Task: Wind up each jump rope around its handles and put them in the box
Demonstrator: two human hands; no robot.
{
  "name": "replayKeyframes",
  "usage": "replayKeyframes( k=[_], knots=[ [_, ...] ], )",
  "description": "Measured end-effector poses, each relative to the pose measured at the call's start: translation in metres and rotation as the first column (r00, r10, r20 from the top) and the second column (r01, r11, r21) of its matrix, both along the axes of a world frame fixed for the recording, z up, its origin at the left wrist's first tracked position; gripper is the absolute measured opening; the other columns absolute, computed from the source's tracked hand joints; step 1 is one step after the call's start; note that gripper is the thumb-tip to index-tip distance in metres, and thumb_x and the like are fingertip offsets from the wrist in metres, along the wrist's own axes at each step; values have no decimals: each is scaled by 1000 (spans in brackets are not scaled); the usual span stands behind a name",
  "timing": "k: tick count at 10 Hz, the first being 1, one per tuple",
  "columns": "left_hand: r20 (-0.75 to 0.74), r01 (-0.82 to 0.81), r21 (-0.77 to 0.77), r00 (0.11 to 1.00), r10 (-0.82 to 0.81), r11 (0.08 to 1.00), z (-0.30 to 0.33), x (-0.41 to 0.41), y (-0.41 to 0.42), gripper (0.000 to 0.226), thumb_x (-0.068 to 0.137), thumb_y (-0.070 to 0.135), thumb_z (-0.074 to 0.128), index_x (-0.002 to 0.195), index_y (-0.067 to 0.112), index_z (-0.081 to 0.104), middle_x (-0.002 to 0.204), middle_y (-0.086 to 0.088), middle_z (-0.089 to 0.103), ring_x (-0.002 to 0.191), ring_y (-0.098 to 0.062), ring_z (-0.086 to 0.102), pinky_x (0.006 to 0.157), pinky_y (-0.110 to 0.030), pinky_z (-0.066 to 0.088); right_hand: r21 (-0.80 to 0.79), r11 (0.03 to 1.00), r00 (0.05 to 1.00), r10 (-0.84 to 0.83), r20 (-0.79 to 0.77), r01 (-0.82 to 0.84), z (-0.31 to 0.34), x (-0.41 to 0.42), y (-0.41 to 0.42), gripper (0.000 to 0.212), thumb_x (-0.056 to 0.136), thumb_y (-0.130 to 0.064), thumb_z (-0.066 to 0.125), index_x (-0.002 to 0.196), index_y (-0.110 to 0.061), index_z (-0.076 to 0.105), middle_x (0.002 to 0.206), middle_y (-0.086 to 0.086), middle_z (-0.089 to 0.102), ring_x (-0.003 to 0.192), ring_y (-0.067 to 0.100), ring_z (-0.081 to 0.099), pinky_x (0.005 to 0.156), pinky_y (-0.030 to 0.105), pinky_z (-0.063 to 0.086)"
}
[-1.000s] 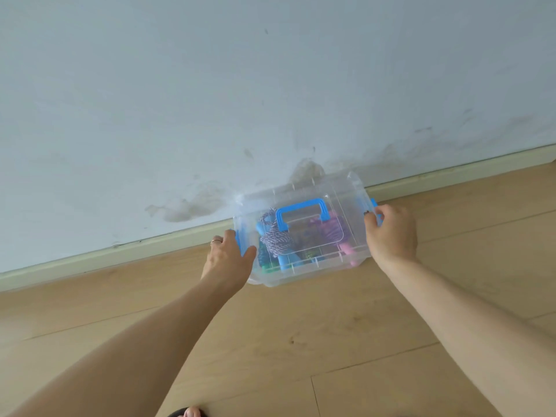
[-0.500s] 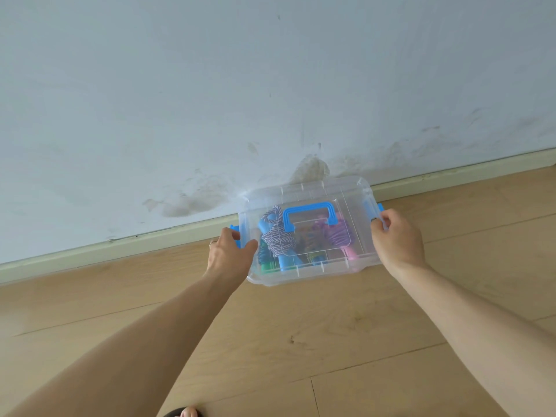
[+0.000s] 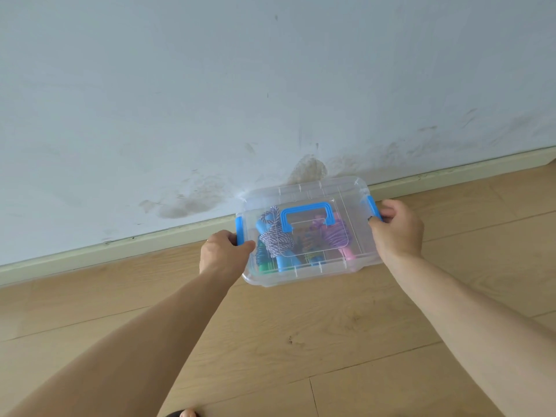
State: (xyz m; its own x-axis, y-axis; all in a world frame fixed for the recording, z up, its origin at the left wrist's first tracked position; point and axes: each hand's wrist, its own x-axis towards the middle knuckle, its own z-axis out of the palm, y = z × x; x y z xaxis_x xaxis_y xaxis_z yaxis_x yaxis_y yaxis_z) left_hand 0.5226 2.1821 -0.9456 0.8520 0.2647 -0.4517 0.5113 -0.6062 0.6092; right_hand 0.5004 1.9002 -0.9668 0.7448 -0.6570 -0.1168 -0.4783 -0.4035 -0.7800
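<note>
A clear plastic box [image 3: 337, 191] with a shut lid and a blue carry handle [image 3: 307, 216] sits on the wooden floor close to the wall. Through the lid I see wound jump ropes: a blue-and-white one [image 3: 275, 239] on blue handles at the left, a purple one [image 3: 338, 236] on pink handles at the right, and more colours between them. My left hand [image 3: 222, 251] grips the box's left end at the blue latch [image 3: 239, 230]. My right hand [image 3: 397, 230] grips the right end at the other blue latch [image 3: 373, 206].
A pale wall [image 3: 240, 85] with brown scuff stains rises just behind the box, with a light skirting board [image 3: 120, 251] along its foot. Wooden floorboards [image 3: 301, 341] stretch toward me. A toe in a dark sandal [image 3: 185, 413] shows at the bottom edge.
The box has tilted down from a lifted angle to lie flatter by the wall. Both hands stayed on its ends, fingers now at the blue latches.
</note>
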Motion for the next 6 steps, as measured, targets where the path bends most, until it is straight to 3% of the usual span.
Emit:
replayKeyframes(
  k=[1,4,5,6],
  knots=[
    [26,54,104,998,-57,993,-1,-1,-5,17,87,31,64,92,15,61,87,-3,65,80,-23,64,70,-38,56,-59,998,1000,18,13,-18,1,5,4,28,85,0,60,107,-11,73,97,3,72,88,24,67,81,36,55],
    [21,65,95,997,-68,993,-5,7,-8,17,86,25,62,88,11,53,82,-5,57,65,-20,50,56,-30,42,-175,981,996,83,-18,-85,1,12,4,26,90,4,52,108,-3,70,111,15,62,97,33,60,85,44,51],
    [-6,89,60,996,-89,994,-6,7,-5,20,86,28,64,87,12,52,83,-4,57,64,-18,48,55,-29,40,-143,979,989,135,-67,-143,1,17,0,35,92,3,49,121,-5,67,123,14,58,103,32,59,86,39,49],
    [-69,188,92,981,-183,978,3,11,3,36,89,42,64,107,12,56,98,-5,62,78,-19,55,66,-33,47,-79,970,961,214,-175,-230,11,16,-6,45,92,-2,51,136,-13,58,130,10,58,100,27,60,77,31,46]
  ],
)
